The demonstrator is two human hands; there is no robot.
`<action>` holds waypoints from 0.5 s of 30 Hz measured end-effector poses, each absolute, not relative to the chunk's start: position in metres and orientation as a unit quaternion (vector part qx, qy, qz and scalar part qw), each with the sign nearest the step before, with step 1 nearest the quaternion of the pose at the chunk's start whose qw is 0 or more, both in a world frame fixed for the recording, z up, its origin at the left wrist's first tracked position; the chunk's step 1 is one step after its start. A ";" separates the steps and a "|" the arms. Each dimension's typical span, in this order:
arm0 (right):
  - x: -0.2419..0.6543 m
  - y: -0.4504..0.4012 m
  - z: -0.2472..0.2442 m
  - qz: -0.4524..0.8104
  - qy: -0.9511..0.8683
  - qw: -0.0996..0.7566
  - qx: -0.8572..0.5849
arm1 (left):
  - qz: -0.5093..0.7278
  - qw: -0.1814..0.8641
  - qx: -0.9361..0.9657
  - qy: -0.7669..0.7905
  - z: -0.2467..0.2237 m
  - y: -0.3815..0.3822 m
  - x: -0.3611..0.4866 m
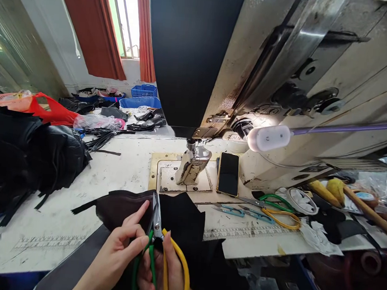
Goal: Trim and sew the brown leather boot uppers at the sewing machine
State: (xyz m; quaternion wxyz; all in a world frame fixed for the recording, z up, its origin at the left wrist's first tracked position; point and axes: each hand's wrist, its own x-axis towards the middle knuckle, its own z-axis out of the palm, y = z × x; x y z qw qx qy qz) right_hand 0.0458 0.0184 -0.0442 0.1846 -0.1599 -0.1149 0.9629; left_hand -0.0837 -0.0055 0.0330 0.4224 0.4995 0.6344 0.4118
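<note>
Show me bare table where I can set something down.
Bare table: beyond the dark piece, between black pile and machine plate; also near left, between that pile and the grey piece. Crowded: right of the phone, with loose scissors and white cloth.

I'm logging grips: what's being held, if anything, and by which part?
The right hand holds the scissors by their green and yellow handles. The left hand touches the dark material; whether it grips is unclear.

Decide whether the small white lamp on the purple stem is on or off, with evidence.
On: the lamp glows, and the machine is brightly lit beside it.
</note>
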 end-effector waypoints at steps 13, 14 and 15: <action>0.071 0.056 -0.035 0.960 -0.067 0.270 -0.035 | 0.383 0.380 0.569 0.621 0.017 -0.011 -0.096; 0.075 0.061 -0.033 0.957 -0.067 0.276 -0.058 | 0.363 0.347 0.606 0.617 0.011 -0.018 -0.094; 0.079 0.066 -0.031 0.955 -0.065 0.279 -0.079 | 0.339 0.316 0.644 0.608 0.005 -0.028 -0.093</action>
